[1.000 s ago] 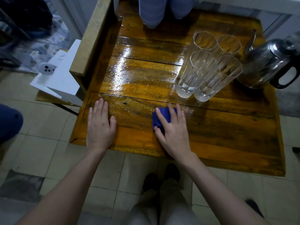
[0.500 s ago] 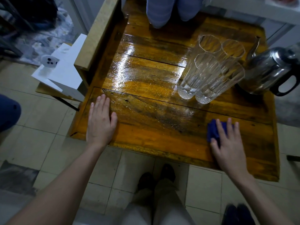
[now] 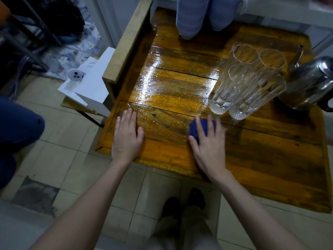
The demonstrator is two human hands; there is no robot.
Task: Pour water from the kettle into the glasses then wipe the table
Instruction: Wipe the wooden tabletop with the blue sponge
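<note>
Just beyond the cloth [image 3: 201, 127], glasses [image 3: 246, 82] and kettle [image 3: 311, 83] crowd the table [image 3: 270, 159].

Both forearms extend forward from the lower edge of the view, bare to the wrist. Left hand [image 3: 126, 139]: palm down, flat, fingers [image 3: 128, 117] straight and close together, thumb spread slightly to the inner side. Wrist straight, in line with the forearm. Right hand [image 3: 208, 148]: palm down, fingers spread apart and extended forward, angled slightly toward the left. The fingertips appear blurred. Wrist bent slightly, forearm running diagonally from the lower right. The two hands lie level with each other and well apart.
</note>
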